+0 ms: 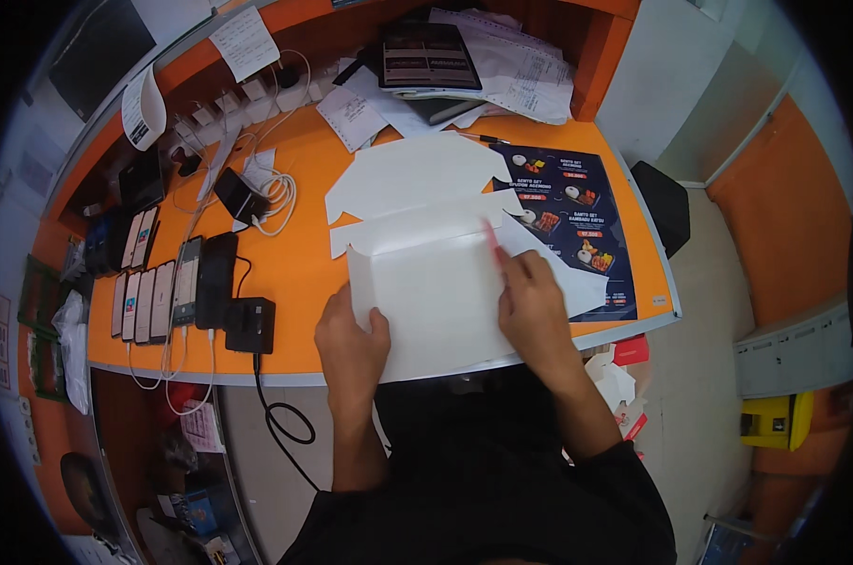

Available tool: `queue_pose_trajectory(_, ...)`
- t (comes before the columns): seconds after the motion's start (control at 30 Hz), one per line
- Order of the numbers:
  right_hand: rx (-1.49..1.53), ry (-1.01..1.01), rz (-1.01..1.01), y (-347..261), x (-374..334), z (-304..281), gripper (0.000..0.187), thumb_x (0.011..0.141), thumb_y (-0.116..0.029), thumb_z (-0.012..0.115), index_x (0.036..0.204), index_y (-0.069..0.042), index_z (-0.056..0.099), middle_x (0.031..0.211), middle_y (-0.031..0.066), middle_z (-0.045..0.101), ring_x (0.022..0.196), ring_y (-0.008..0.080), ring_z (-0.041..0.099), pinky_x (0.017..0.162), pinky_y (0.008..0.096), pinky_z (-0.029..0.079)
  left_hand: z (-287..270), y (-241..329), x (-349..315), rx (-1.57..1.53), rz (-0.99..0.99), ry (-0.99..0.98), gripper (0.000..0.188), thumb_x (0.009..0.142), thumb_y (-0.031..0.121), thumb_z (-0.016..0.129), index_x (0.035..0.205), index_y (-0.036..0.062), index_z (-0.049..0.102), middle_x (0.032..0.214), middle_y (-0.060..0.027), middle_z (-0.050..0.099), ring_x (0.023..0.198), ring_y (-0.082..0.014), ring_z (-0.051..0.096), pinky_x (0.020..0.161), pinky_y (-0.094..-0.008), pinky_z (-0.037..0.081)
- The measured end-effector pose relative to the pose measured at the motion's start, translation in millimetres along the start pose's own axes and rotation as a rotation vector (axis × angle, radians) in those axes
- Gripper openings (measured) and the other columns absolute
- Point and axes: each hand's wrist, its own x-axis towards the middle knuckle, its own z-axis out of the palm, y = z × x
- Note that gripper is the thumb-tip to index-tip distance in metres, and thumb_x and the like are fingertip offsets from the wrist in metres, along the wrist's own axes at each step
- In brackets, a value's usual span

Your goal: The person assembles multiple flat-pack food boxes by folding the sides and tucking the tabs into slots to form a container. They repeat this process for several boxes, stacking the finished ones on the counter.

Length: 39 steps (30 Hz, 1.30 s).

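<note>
A white cardboard box blank (pixel 431 306), partly folded, lies at the near edge of the orange table. Its wide flat flap (pixel 412 174) spreads away from me, with notched corners and tabs. My left hand (pixel 353 344) grips the left side wall of the box, thumb on the inside and fingers behind it. On the opposite side, my right hand (pixel 535 306) closes round the right edge, its fingers near a blurred pinkish-red strip (pixel 490 235) that looks like a raised flap. Another white panel (pixel 577 287) extends out to the right of that hand, over a dark menu sheet (pixel 617 250).
Several phones (pixel 162 292) stand in a row at the left, with white charging cables and a black box-shaped device (pixel 250 325). Papers and a tablet (pixel 431 56) are piled at the back. Below the right table edge lie red and white cardboard pieces (pixel 619 386).
</note>
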Motion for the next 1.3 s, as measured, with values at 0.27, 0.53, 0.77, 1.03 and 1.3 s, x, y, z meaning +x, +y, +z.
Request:
queue_pose_trajectory(0.27, -0.197, -0.254, -0.167, -12.6, -6.8, 7.8, 0.065, 0.093, -0.036, 0.058, 0.129, 0.016, 0.046, 0.142, 0.0335, 0.039, 0.135, 0.0435, 0.037, 0.111, 0.05, 0.028, 34.0, 1.5, -20.7, 0.316, 0.28, -0.112, 0.052, 0.084, 0.009, 0.064, 0.125, -0.019, 0.046, 0.132, -0.036, 0.044, 0.126, -0.0512, 0.04, 0.106, -0.0505, 0.035)
queue_pose_trajectory(0.53, -0.284, -0.287, -0.214, -10.2, 1.5, 2.8, 0.053, 0.094, -0.03, 0.054, 0.125, 0.013, 0.051, 0.134, 0.0293, 0.051, 0.127, 0.0387, 0.046, 0.101, 0.0479, 0.038, 27.3, 18.7, -14.8, 0.319, 0.268, -0.267, 0.069, 0.096, 0.037, 0.052, 0.128, -0.0222, 0.038, 0.137, -0.045, 0.032, 0.135, -0.0559, 0.028, 0.113, -0.0571, 0.022)
queue_pose_trajectory(0.77, -0.389, -0.199, -0.192, -9.8, 21.4, 10.7, 0.042, 0.093, -0.024, 0.056, 0.121, 0.007, 0.059, 0.126, 0.0208, 0.061, 0.115, 0.0318, 0.053, 0.086, 0.0436, 0.043, 27.6, 21.0, -8.7, 0.529, 0.318, -0.169, 0.061, 0.091, 0.036, 0.058, 0.127, -0.0127, 0.049, 0.129, -0.0351, 0.047, 0.121, -0.0442, 0.046, 0.096, -0.053, 0.037)
queue_pose_trajectory(1.03, -0.355, -0.273, -0.199, -25.3, -41.6, -26.4, 0.045, 0.087, -0.027, 0.064, 0.122, 0.001, 0.06, 0.132, 0.0119, 0.058, 0.115, 0.0258, 0.053, 0.087, 0.043, 0.041, 34.0, 44.5, 20.0, 0.578, 0.136, -0.303, 0.054, 0.09, 0.04, 0.06, 0.118, -0.0066, 0.059, 0.116, -0.0268, 0.057, 0.109, -0.0375, 0.051, 0.083, -0.0475, 0.039)
queue_pose_trajectory(1.3, -0.249, -0.144, -0.165, -15.2, -49.5, -15.8, 0.047, 0.085, -0.026, 0.066, 0.123, 0.0, 0.059, 0.132, 0.0108, 0.057, 0.116, 0.0258, 0.052, 0.088, 0.0421, 0.038, 52.5, 64.4, 7.2, -0.021, 0.203, -0.262, 0.062, 0.086, 0.035, 0.068, 0.127, -0.0093, 0.053, 0.116, -0.0229, 0.061, 0.109, -0.0397, 0.054, 0.09, -0.0472, 0.045)
